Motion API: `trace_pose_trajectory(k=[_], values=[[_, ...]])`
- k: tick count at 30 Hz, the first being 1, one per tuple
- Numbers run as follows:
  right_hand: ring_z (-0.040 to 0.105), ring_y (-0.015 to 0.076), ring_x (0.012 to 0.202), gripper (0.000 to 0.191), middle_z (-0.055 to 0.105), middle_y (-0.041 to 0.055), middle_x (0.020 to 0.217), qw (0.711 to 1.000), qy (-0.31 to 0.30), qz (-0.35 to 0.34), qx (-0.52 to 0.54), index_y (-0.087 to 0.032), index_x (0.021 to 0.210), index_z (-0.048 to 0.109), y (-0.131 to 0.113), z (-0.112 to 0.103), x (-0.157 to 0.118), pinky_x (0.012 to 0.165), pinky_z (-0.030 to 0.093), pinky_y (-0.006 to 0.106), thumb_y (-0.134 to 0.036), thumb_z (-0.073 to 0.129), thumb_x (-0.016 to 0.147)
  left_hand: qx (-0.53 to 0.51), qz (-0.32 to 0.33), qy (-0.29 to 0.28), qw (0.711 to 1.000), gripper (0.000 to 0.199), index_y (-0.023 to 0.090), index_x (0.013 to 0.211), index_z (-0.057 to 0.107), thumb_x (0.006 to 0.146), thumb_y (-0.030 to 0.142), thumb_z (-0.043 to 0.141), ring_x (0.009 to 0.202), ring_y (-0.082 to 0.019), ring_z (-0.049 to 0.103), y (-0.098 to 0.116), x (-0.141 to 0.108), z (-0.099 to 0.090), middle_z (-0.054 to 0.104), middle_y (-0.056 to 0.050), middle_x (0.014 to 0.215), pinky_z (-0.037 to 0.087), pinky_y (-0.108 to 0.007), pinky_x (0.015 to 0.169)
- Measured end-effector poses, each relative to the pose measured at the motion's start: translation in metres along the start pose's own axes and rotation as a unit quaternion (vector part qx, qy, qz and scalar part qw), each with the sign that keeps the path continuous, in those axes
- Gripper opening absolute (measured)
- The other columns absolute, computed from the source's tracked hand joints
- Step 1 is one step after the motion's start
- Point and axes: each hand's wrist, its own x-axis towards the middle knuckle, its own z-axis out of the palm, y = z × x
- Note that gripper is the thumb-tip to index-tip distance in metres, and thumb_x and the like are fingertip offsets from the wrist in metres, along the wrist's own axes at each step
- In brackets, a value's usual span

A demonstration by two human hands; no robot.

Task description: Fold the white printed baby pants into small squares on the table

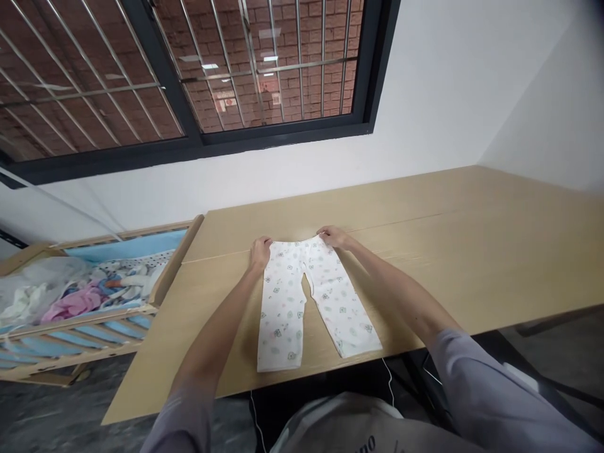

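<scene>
- From my end, the trousers (283, 302) lie spread on the wooden surface (472, 251), waistband towards the wall, legs apart and hems close to the near edge.
- The left hand (261, 253) has its fingers closed on the waistband corner at the trousers' left; the right hand (333, 237) pinches the opposite corner.
- I judge the step in hand to be straightening or flattening the trousers, with the waistband drawn out between both hands.
- As I read it, the next move calls for even tension at both corners, so that the legs lie smooth and neither hem slips over the near edge.
- Left of the trousers, beyond the surface, stands a crib (175, 264) with cloths inside.
- For writing, I can make out only "no" on the shirt (340, 421) below the trousers; the other letters are cut off.
- The trousers show small printed motifs, but no label or brand I can read.
</scene>
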Motion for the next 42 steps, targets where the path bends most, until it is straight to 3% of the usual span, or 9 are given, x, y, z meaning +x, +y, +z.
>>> trace_pose_trajectory(k=[8, 14, 17, 20, 22, 24, 28, 36, 42], values=[[0.058, 0.0125, 0.072, 0.004, 0.070, 0.0048, 0.081, 0.997, 0.033, -0.017, -0.068, -0.013, 0.087, 0.067, 0.017, 0.010, 0.032, 0.068, 0.045, 0.019, -0.017, 0.065, 0.087, 0.036, -0.063, -0.030, 0.997, 0.040, 0.018, 0.128, 0.060, 0.095, 0.040, 0.064, 0.109, -0.024, 0.064, -0.007, 0.011, 0.011, 0.062, -0.009, 0.129, 0.057, -0.046, 0.091], [0.061, 0.0137, 0.078, 0.005, 0.073, 0.0071, 0.087, 0.994, 0.038, -0.016, -0.097, -0.013, 0.085, 0.069, 0.019, 0.011, 0.041, 0.073, 0.045, 0.020, -0.012, 0.064, 0.085, 0.062, -0.060, -0.027, 0.996, 0.030, 0.009, 0.122, 0.062, 0.101, 0.026, 0.048, 0.121, -0.029, 0.057, 0.027, 0.001, 0.001, 0.063, -0.020, 0.128, 0.043, -0.046, 0.104], [0.061, 0.0139, 0.077, 0.005, 0.073, 0.0065, 0.085, 0.994, 0.045, -0.011, -0.098, -0.013, 0.084, 0.069, 0.022, 0.012, 0.042, 0.073, 0.045, 0.021, -0.010, 0.066, 0.083, 0.062, -0.010, -0.041, 0.997, 0.035, 0.011, 0.128, 0.057, 0.100, 0.030, 0.048, 0.129, -0.031, 0.051, 0.061, -0.026, 0.000, 0.058, -0.022, 0.136, 0.038, -0.044, 0.107], [0.061, 0.0133, 0.075, 0.004, 0.072, 0.0067, 0.085, 0.995, 0.054, -0.009, -0.087, -0.013, 0.085, 0.068, 0.025, 0.011, 0.042, 0.072, 0.046, 0.021, -0.010, 0.067, 0.082, 0.046, 0.057, -0.112, 0.991, 0.036, 0.018, 0.111, 0.066, 0.094, 0.049, 0.058, 0.106, -0.027, 0.064, 0.101, -0.080, 0.008, 0.070, -0.013, 0.114, 0.046, -0.038, 0.093], [0.061, 0.0129, 0.074, 0.005, 0.073, 0.0073, 0.087, 0.996, 0.057, -0.008, -0.072, -0.012, 0.087, 0.068, 0.028, 0.010, 0.041, 0.072, 0.047, 0.021, -0.011, 0.066, 0.083, 0.033, 0.100, -0.176, 0.979, 0.042, 0.021, 0.099, 0.068, 0.086, 0.061, 0.064, 0.090, -0.025, 0.067, 0.124, -0.125, 0.018, 0.072, -0.009, 0.100, 0.050, -0.036, 0.081], [0.062, 0.0127, 0.076, 0.005, 0.074, 0.0082, 0.090, 0.997, 0.054, -0.010, -0.054, -0.012, 0.087, 0.068, 0.031, 0.008, 0.039, 0.072, 0.047, 0.020, -0.012, 0.064, 0.085, 0.037, 0.173, -0.263, 0.948, 0.050, 0.021, 0.098, 0.067, 0.089, 0.068, 0.052, 0.086, -0.027, 0.068, 0.143, -0.168, 0.032, 0.072, -0.010, 0.099, 0.050, -0.039, 0.076], [0.065, 0.0133, 0.082, 0.007, 0.075, 0.0099, 0.095, 0.999, 0.041, -0.017, -0.027, -0.012, 0.084, 0.069, 0.031, 0.002, 0.036, 0.077, 0.048, 0.020, -0.016, 0.064, 0.086, 0.078, 0.241, -0.277, 0.927, 0.054, 0.016, 0.112, 0.064, 0.092, 0.064, 0.049, 0.096, -0.033, 0.068, 0.162, -0.222, 0.064, 0.070, -0.015, 0.106, 0.052, -0.046, 0.082], [0.060, 0.0110, 0.074, 0.018, 0.070, 0.0041, 0.084, 0.999, 0.036, -0.013, -0.019, -0.013, 0.088, 0.068, 0.031, 0.004, 0.034, 0.070, 0.046, 0.019, -0.025, 0.076, 0.078, 0.136, 0.300, -0.197, 0.923, 0.032, 0.014, 0.108, 0.062, 0.100, 0.040, 0.044, 0.097, -0.031, 0.068, 0.155, -0.237, 0.096, 0.068, -0.015, 0.106, 0.054, -0.046, 0.081], [0.056, 0.0099, 0.068, 0.017, 0.065, -0.0008, 0.078, 0.998, 0.053, 0.005, -0.045, -0.017, 0.083, 0.062, 0.027, 0.012, 0.035, 0.065, 0.044, 0.019, -0.022, 0.076, 0.075, 0.139, 0.359, -0.241, 0.891, 0.031, 0.011, 0.113, 0.060, 0.102, 0.032, 0.039, 0.091, -0.033, 0.071, 0.160, -0.226, 0.099, 0.068, -0.019, 0.104, 0.055, -0.043, 0.067]])
